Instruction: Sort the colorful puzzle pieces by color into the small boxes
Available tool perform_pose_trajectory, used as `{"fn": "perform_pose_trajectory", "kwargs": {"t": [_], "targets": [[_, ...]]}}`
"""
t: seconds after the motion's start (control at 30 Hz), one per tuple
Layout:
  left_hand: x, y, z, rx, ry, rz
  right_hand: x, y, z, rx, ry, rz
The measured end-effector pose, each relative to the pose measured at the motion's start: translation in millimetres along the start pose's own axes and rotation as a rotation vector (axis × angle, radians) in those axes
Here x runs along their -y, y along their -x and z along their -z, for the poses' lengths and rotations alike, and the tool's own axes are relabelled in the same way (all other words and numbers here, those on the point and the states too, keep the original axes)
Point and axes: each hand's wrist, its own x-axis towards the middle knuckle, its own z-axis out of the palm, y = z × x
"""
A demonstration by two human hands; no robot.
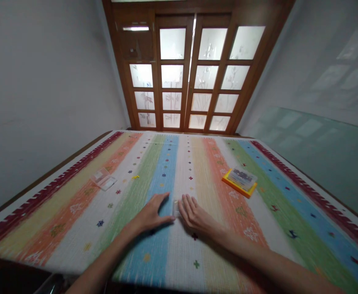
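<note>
A small clear, flat piece (176,209) lies on the striped cloth between my hands; its kind is hard to make out. My left hand (152,213) curves beside it on the left, thumb and fingers spread wide, the thumb tip close to its lower edge. With fingers stretched out together, my right hand (194,213) lies over the right side of this clear piece and hides part of it. Whether the right fingers press on it cannot be told.
A striped tablecloth (130,228) covers the table. To the left are an open clear plastic case (107,183) and a small yellow item (135,177). On the right, a clear case with dark contents (242,177) rests on a yellow-orange box (238,188). Wooden glazed doors (194,77) stand beyond.
</note>
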Motion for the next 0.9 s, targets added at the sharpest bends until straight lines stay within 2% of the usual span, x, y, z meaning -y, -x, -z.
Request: {"fn": "perform_pose_trajectory", "kwargs": {"t": [0.07, 0.17, 0.3, 0.4, 0.5, 0.6, 0.7, 0.77, 0.83, 0.9], "targets": [[-8.1, -16.6, -14.0, 0.053, 0.01, -0.062, 0.6, 1.9, -0.8, -0.016, -0.015, -0.011], [-10.1, -29.9, -23.8, 0.067, 0.026, -0.135, 2.8, 3.4, -0.7, -0.01, -0.009, -0.029], [-5.4, -30.0, -29.4, 0.025, 0.062, -0.13, 4.3, 0.1, 3.5, 0.04, -0.064, -0.067], [-4.2, -26.6, -31.7, 0.013, 0.105, -0.095, -7.9, -6.0, 12.4, 0.106, -0.194, -0.064], [-6.3, -21.7, -30.7, 0.016, 0.229, -0.036, -33.7, -11.3, 23.5, 0.144, -0.466, -0.095], [-9.7, -14.2, -25.9, 0.031, 0.471, -0.008, -60.7, -15.1, 29.5, 0.082, -0.802, -0.286], [-12.4, -6.9, -17.4, 0.051, 0.66, -0.001, -78.2, -22.6, 27.4, -0.013, -1.322, -0.526], [-12.9, -3.8, -10.4, 0.096, 0.708, 0.022, -84.2, -31.0, 23.4, -0.027, -1.626, -0.66], [-12.1, -2.1, -3.1, 0.148, 0.742, 0.063, -87.5, -40.1, 19.8, -0.001, -1.795, -0.733], [-9.3, -0.9, 4.7, 0.15, 0.775, 0.117, -90.6, -46.5, 17.8, 0.039, -1.859, -0.753]]}}
